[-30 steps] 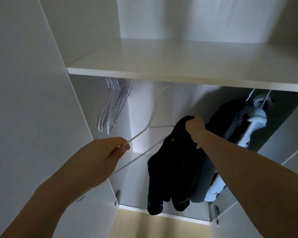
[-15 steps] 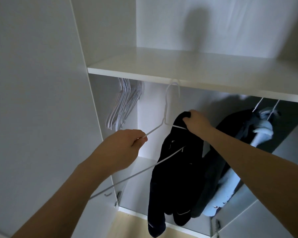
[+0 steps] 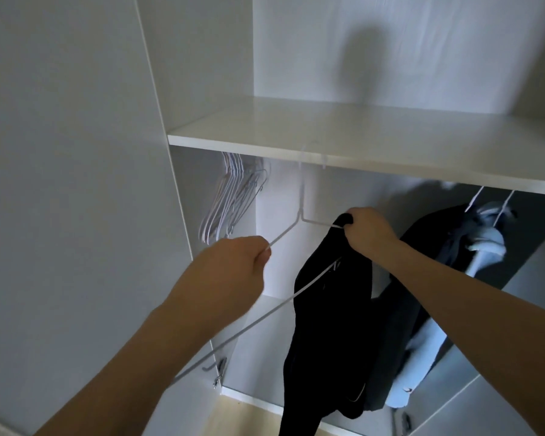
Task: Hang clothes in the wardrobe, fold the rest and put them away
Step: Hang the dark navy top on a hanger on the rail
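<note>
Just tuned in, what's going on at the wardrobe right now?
A person is hanging a dark garment on a white wire hanger. The left hand pinches the hanger's left shoulder, and the right hand grips the garment's top at the hanger's right side. The hook reaches up just under the shelf; whether it is on a rail cannot be told. Spare hangers hang at the left, and other clothes already hang at the right.

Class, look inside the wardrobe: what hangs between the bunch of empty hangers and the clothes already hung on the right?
In the head view, the white hanger with the dark garment, held by both hands.
</note>
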Motion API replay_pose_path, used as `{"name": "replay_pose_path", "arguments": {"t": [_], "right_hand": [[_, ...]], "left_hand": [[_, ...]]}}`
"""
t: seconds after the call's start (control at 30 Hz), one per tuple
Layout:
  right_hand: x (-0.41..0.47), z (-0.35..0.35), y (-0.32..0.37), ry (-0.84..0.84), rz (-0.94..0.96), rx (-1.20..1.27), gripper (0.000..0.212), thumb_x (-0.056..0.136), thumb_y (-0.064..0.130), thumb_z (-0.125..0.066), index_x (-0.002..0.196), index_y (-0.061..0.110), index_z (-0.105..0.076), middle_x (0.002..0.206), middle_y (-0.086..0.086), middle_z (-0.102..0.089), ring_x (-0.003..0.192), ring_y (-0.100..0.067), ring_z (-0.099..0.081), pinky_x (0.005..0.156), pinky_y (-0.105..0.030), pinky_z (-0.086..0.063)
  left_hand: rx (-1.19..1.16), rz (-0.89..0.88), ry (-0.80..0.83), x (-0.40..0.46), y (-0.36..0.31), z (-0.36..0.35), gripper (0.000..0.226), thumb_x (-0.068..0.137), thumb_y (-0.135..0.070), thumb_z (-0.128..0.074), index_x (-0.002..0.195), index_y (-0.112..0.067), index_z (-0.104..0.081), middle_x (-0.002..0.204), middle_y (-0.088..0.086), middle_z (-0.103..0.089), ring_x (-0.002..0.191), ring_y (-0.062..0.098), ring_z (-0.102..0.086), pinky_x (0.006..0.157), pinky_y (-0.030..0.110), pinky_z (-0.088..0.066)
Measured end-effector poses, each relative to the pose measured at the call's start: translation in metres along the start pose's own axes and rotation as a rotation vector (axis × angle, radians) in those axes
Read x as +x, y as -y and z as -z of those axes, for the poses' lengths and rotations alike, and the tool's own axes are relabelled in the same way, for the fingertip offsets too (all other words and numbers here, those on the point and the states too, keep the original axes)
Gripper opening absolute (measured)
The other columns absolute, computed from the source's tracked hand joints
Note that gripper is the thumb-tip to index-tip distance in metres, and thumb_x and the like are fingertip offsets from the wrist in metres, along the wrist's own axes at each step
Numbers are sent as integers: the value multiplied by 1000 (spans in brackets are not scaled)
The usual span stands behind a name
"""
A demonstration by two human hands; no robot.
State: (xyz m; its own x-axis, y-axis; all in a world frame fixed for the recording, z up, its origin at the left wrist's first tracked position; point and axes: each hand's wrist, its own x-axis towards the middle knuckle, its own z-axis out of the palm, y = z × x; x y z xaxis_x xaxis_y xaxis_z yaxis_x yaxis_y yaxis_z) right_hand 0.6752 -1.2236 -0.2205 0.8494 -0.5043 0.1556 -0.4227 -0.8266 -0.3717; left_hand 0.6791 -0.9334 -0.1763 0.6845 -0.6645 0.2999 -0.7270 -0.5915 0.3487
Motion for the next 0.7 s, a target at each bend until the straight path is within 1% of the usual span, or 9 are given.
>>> {"name": "replay_pose_path", "arguments": {"t": [0.13,0.23,0.33,0.4,0.43,0.5,0.57,0.63,0.7], "right_hand": [[4,2,11,-4,-8,-10,26,90,13,-47,64,7,-49,79,-16,-53,64,-26,-50,49,-26,-33],[2,3,14,-19,-11,50,30,91,12,-48,63,2,-49,68,-12,-49,61,-27,-51,46,-27,-33],[-4,5,23,-73,36,80,24,92,14,-48,73,0,-55,85,-10,-47,72,-29,-54,61,-30,-44],[-8,6,32,-119,124,29,22,91,16,-49,82,-1,-59,100,-7,-47,85,-27,-52,77,-32,-44],[-10,7,37,-108,168,10,23,90,17,-49,85,-2,-61,101,-7,-52,90,-27,-53,80,-32,-41],[-16,7,47,-41,221,30,26,91,19,-46,86,-2,-62,90,-10,-62,87,-28,-57,74,-33,-41],[-19,12,53,54,195,188,27,93,21,-45,87,0,-62,81,-10,-62,77,-25,-58,73,-36,-45],[-19,21,57,24,196,288,27,92,21,-47,77,1,-58,72,-9,-58,71,-25,-55,73,-38,-46],[-17,32,59,-48,221,268,30,91,22,-49,66,5,-47,63,-10,-49,64,-26,-50,66,-38,-42]], "left_hand": [[11,30,-37,-3,1,-5,38,102,-33,-32,64,-26,-33,60,-5,-49,57,12,-49,53,23,-31],[-25,8,-59,-4,1,-10,38,102,-33,-32,65,-26,-34,59,-4,-48,55,13,-48,53,27,-35],[-81,-1,-60,0,4,-26,33,102,-33,-32,78,-18,-49,61,1,-52,54,19,-50,56,31,-43],[-95,-22,-53,3,12,-41,33,102,-33,-32,86,-14,-53,63,4,-55,57,24,-54,60,39,-49],[-117,-29,-54,3,17,-47,33,102,-33,-33,90,-13,-56,63,5,-56,58,25,-55,62,42,-49],[-203,-34,-74,4,24,-55,33,102,-33,-35,99,-12,-61,63,7,-58,58,25,-55,63,40,-48],[-261,-42,-95,7,28,-60,33,102,-31,-37,108,-12,-63,61,5,-58,54,21,-53,57,31,-45],[-269,-64,-124,14,27,-62,32,102,-30,-38,114,-14,-63,57,-5,-53,48,12,-47,51,21,-39],[-202,-76,-180,22,22,-61,29,102,-26,-39,122,-18,-59,66,-11,-54,57,6,-49,61,20,-44]]}}
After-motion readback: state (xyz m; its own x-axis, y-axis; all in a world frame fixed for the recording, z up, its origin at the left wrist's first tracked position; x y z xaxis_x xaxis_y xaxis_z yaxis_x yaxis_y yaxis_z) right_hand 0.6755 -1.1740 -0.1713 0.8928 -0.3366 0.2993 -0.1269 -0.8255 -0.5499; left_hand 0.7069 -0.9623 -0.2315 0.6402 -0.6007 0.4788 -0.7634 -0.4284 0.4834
